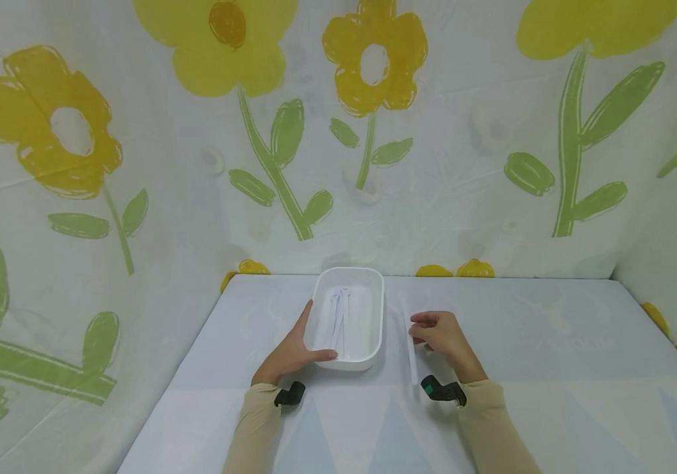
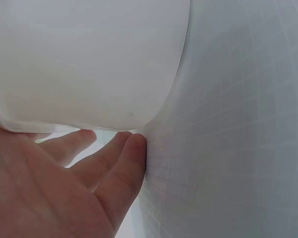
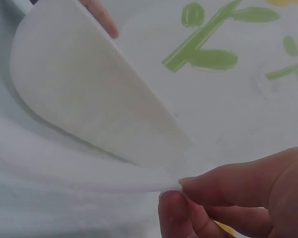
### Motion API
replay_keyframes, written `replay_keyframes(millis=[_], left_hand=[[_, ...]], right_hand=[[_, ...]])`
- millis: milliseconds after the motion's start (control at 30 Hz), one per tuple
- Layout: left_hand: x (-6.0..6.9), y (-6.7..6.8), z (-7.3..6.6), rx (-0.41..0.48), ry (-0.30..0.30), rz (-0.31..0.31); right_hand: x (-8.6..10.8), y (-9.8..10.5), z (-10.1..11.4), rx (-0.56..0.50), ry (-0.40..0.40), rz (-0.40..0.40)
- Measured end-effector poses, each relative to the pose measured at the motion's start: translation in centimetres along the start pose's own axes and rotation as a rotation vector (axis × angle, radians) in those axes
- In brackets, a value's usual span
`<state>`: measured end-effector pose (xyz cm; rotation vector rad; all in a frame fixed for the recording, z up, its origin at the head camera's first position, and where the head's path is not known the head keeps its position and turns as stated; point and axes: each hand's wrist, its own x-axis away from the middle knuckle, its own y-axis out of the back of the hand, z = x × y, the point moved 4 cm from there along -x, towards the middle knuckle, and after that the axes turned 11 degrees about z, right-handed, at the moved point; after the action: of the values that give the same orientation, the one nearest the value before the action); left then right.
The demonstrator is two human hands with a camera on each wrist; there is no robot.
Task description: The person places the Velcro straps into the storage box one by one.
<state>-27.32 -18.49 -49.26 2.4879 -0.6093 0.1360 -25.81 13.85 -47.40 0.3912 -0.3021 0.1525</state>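
A white plastic container (image 1: 368, 322) with rounded corners stands on the table. My left hand (image 1: 291, 352) holds it at the near left corner, thumb over the rim. In the left wrist view, the fingers (image 2: 120, 176) touch the container's outer wall (image 2: 89, 74) low down by the tabletop. Several thin white strips (image 1: 338, 319) lie lengthwise inside. To the right of the container, my right hand (image 1: 442, 336) pinches a long white strip (image 1: 412, 359) between thumb and fingertips. In the right wrist view this strip (image 3: 89, 173) curves away from the fingertips, its far part blurred.
The pale table (image 1: 522, 342) has faint blue triangles near its front. A white cloth with yellow flowers (image 1: 457, 131) hangs behind it and along both sides. The container stands close to the table's back edge.
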Motion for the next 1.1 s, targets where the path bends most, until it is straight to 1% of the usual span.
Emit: replay_keyframes(millis=[167, 367, 500, 733, 933, 1100], left_hand=[[0.0, 0.0, 0.1, -0.006, -0.005, 0.002], [0.0, 0.0, 0.1, -0.009, -0.001, 0.004], [-0.1, 0.0, 0.0, -0.010, -0.004, 0.003], [0.0, 0.0, 0.1, -0.006, 0.011, -0.005], [0.0, 0.0, 0.3, -0.009, 0.005, -0.007], [-0.1, -0.1, 0.2, 0.003, -0.007, -0.001]], right_hand=[[-0.1, 0.1, -0.1, -0.048, 0.011, -0.008], [-0.1, 0.2, -0.2, -0.120, 0.031, 0.005], [-0.1, 0.1, 0.0, -0.159, 0.019, 0.013], [0.0, -0.1, 0.5, -0.210, 0.013, 0.024], [0.0, -0.3, 0.9, -0.246, 0.018, 0.033], [0.1, -0.4, 1.2, -0.264, 0.032, 0.025]])
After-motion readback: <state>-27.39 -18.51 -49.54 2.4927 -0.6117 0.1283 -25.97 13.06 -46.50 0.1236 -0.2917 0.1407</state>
